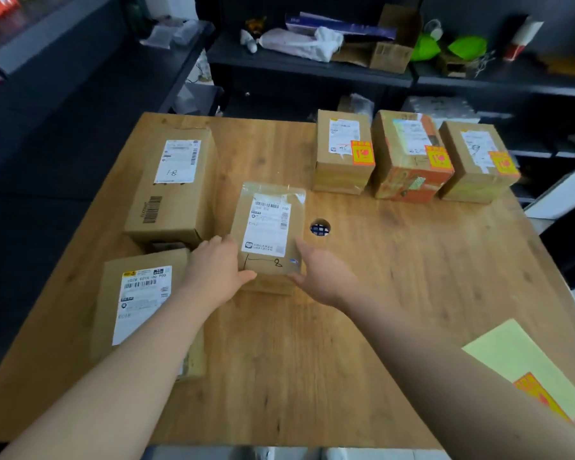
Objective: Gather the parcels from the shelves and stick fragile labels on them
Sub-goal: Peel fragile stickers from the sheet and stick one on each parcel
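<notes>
The left hand (216, 272) and right hand (321, 275) clasp the middle parcel (269, 224) between them. Three labelled parcels (412, 157) stand far right.

We count six parcels on the table (312, 360): one middle parcel (268, 234) between our fingers (214, 243), two left parcels (176, 184) (140, 303) beside them, and three far parcels (342, 167) (409, 174) (475, 174) in a row beyond the fingertips, to the right. We count four orange fragile labels: three stuck labels (362, 152) (439, 157) (503, 162), one on each far parcel, and one spare label (538, 396) on the single yellow sheet (518, 353), nearer us than the fingers and well to their right.
</notes>
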Action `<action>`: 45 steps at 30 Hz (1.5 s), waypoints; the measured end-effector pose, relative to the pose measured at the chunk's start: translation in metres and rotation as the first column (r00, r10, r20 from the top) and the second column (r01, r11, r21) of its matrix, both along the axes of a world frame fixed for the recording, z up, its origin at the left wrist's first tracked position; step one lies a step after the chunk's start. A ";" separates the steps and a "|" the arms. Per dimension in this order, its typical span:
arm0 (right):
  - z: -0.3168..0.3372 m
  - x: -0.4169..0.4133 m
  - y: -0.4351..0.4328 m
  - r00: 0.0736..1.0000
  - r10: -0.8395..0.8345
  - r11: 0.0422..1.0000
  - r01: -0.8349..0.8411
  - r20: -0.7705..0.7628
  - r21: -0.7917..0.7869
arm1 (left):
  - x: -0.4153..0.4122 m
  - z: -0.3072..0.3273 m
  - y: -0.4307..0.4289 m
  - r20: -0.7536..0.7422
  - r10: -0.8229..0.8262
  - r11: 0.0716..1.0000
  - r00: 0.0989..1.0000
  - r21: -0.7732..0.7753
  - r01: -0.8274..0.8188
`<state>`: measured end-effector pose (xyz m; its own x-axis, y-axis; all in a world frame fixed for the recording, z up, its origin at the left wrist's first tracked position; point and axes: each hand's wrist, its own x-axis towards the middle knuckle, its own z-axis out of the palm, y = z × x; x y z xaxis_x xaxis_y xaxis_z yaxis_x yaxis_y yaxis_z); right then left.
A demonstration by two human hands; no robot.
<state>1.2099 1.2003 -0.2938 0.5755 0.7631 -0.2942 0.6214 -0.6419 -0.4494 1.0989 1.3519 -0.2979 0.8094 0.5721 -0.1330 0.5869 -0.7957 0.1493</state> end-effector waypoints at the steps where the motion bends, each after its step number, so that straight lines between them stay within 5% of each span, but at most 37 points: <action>1: 0.002 -0.003 -0.011 1.000 -0.015 1.000 0.015 -0.007 -0.012 | -0.002 0.002 -0.008 0.025 -0.013 1.000 1.000 -0.001 0.013; 8: 0.017 -0.035 -0.097 0.993 -0.113 0.992 0.114 0.018 -0.048 | -0.024 -0.003 -0.076 0.167 -0.083 0.990 0.983 -0.097 0.100; 18: 0.005 -0.075 -0.165 0.985 -0.162 0.980 0.167 0.055 -0.103 | -0.061 -0.015 -0.139 0.132 -0.168 0.972 0.977 -0.145 0.187; 30: -0.008 -0.063 -0.204 0.978 -0.195 0.981 0.192 0.079 0.042 | -0.063 -0.019 -0.168 0.160 -0.200 0.980 0.967 0.010 0.201; 39: -0.043 0.013 -0.343 0.930 -0.333 0.889 0.364 0.153 -0.278 | -0.004 -0.009 -0.278 0.329 -0.419 0.901 0.846 0.036 0.432; 45: -0.069 0.043 -0.415 0.929 -0.349 0.849 0.370 0.125 -0.378 | 0.030 -0.059 -0.356 0.120 -0.513 0.840 0.850 -0.133 0.526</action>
